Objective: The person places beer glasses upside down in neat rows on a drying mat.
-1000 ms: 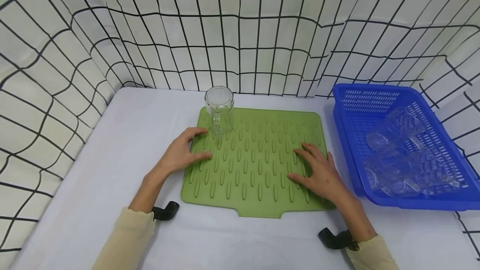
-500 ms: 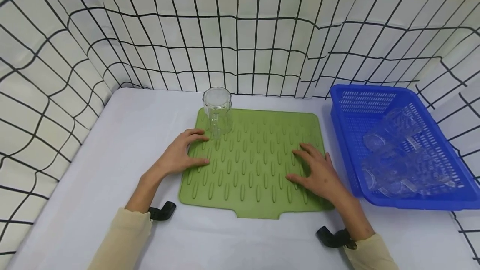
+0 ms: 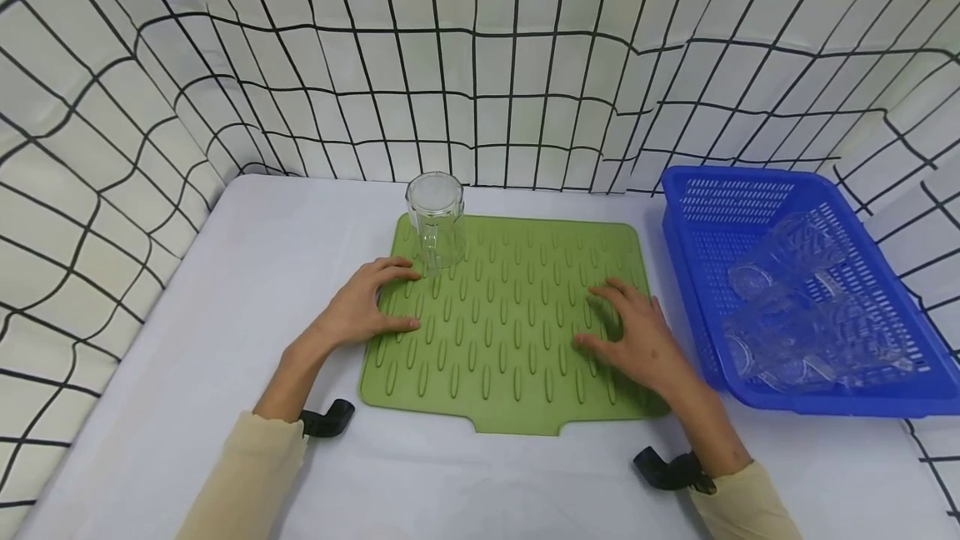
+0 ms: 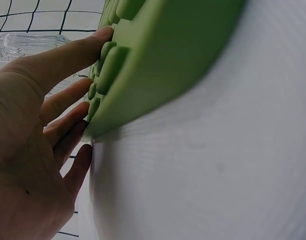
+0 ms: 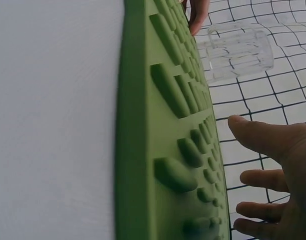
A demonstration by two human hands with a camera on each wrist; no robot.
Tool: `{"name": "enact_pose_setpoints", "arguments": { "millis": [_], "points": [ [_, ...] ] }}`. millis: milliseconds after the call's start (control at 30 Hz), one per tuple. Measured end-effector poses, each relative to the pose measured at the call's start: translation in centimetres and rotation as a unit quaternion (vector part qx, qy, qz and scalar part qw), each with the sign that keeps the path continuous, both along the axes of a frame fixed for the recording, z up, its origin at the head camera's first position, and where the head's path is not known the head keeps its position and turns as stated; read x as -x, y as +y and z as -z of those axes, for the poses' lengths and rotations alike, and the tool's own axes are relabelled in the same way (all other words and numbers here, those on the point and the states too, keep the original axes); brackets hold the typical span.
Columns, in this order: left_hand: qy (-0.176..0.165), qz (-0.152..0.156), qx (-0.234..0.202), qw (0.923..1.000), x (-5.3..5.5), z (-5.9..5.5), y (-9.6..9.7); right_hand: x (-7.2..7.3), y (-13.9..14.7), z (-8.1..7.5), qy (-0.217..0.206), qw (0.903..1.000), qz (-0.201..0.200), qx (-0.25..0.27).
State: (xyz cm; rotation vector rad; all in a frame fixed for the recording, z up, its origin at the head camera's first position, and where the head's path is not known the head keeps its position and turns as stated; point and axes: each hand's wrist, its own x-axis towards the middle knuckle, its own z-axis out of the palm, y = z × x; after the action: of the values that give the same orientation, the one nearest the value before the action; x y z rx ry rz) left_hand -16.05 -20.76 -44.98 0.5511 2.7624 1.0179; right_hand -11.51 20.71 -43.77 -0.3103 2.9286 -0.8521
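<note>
A green ridged drying mat (image 3: pixel 517 427) lies flat in the middle of the table. On its far left part a clear glass mug (image 3: pixel 437 223) stands upside down, its handle toward me. My left hand (image 3: pixel 363 302) rests at the mat's left edge, thumb and fingers spread; in the left wrist view its fingertips (image 4: pixel 104 34) touch the ridges. Over the right part of the mat hovers my right hand (image 3: pixel 637 340), fingers loosely bent and holding nothing. A gap shows between its thumb (image 5: pixel 247 131) and the mat in the right wrist view.
On the right stands a blue plastic basket (image 3: pixel 686 298) with several clear glass mugs (image 3: pixel 795 332) lying in it. White cloth covers the table (image 3: pixel 247 273). A black wire grid (image 3: pixel 495 98) closes off the back and both sides.
My right hand has lifted slightly off the mat in the last half second. The left hand's fingers have shifted a little on the mat's edge; the mug stays put.
</note>
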Motion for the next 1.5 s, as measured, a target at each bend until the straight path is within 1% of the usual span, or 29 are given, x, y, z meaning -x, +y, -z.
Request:
{"name": "enact_pose_setpoints", "arguments": {
  "millis": [300,600,733,867,1033,1267,1500],
  "points": [
    [-0.008,-0.001,0.001,1.0000,0.0,0.1,0.0,0.2,-0.4,-1.2,0.026,0.9987,0.005,0.043],
    [-0.011,-0.002,-0.006,0.9999,-0.4,0.0,0.0,0.1,-0.9,-3.3,0.032,0.9975,0.013,0.062],
    [-0.010,0.003,-0.007,0.9999,-0.4,0.1,0.0,0.0,-0.7,-4.3,0.033,0.9976,0.021,0.056],
    [-0.005,0.003,-0.008,1.0000,-0.3,0.1,0.0,0.1,-0.3,-5.5,0.044,0.9974,0.025,0.052],
    [-0.008,0.001,-0.006,0.9999,-0.2,0.0,0.1,0.3,0.6,-6.7,0.058,0.9961,0.037,0.055],
    [-0.008,0.002,-0.010,0.9999,-0.1,-0.2,0.1,0.5,2.1,-8.2,0.050,0.9962,0.055,0.046],
    [-0.008,0.003,-0.014,0.9999,0.0,0.0,0.1,0.5,3.8,-9.5,0.050,0.9956,0.072,0.033]
  ]
}}
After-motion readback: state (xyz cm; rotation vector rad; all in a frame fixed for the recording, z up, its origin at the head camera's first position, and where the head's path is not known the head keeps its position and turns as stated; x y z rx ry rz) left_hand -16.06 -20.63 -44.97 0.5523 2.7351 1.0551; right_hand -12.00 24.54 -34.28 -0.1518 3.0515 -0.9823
